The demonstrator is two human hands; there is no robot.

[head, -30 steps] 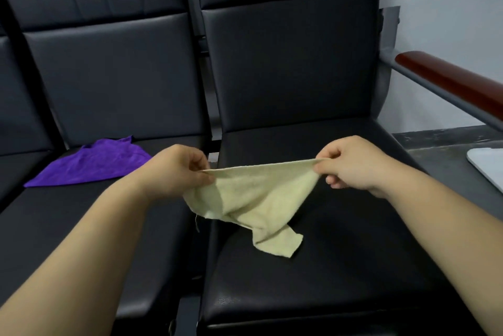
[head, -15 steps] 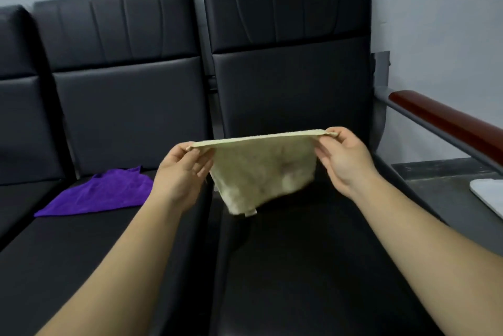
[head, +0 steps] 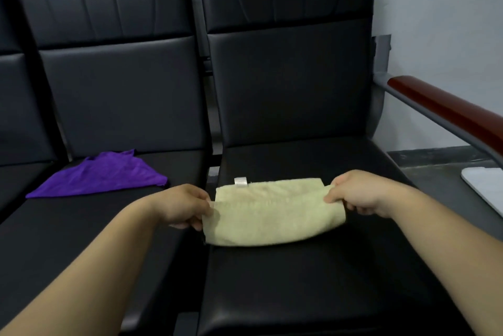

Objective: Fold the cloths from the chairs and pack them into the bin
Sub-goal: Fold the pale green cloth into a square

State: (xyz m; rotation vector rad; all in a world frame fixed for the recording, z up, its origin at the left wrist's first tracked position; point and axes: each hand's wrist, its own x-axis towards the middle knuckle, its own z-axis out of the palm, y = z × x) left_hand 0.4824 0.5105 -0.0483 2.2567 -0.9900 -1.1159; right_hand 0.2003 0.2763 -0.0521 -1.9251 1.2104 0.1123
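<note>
A pale yellow cloth [head: 269, 213] lies folded over on the seat of the right black chair [head: 313, 281], with a small white tag at its far edge. My left hand [head: 185, 206] pinches the cloth's left end and my right hand [head: 359, 194] pinches its right end. A purple cloth [head: 100, 175] lies crumpled and flat on the seat of the neighbouring chair [head: 81, 226] to the left. No bin is clearly in view.
The chairs have tall black backrests. A red-brown armrest [head: 449, 109] on a grey metal frame runs along the right side. A white object's corner [head: 484, 186] shows at the right edge, on the grey floor.
The yellow cloth was held up stretched in the air; now it is lowered onto the right seat and folded over, both hands still pinching its ends.
</note>
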